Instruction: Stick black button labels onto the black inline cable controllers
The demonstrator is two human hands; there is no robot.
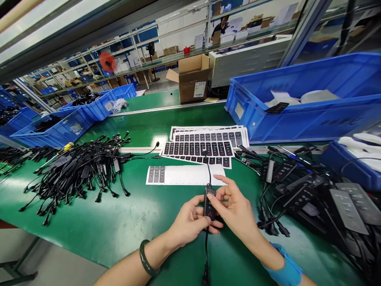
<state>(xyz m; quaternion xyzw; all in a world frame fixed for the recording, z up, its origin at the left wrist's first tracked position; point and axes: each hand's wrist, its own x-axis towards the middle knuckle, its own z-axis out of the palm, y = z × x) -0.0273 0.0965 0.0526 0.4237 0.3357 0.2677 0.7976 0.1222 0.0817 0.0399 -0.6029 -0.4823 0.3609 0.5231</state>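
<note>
Black controller (206, 206) gripped by left hand (189, 222) and pinched by right hand (236, 208); label (210, 209) seating unclear, could be skewed if cable (210, 172) beyond hands is tugged

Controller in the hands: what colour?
The controller is black, with some red marking; best seen in head view.

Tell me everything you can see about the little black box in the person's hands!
The black box is slim and longer than wide, and looks like plastic. Its dark face, turned up to the camera, has small pale and red markings, too tiny to read. One black cable leaves its far end; another runs toward the person. The left hand grips its lower part, and the right hand has its thumb on the face. It's above the green table.
</note>
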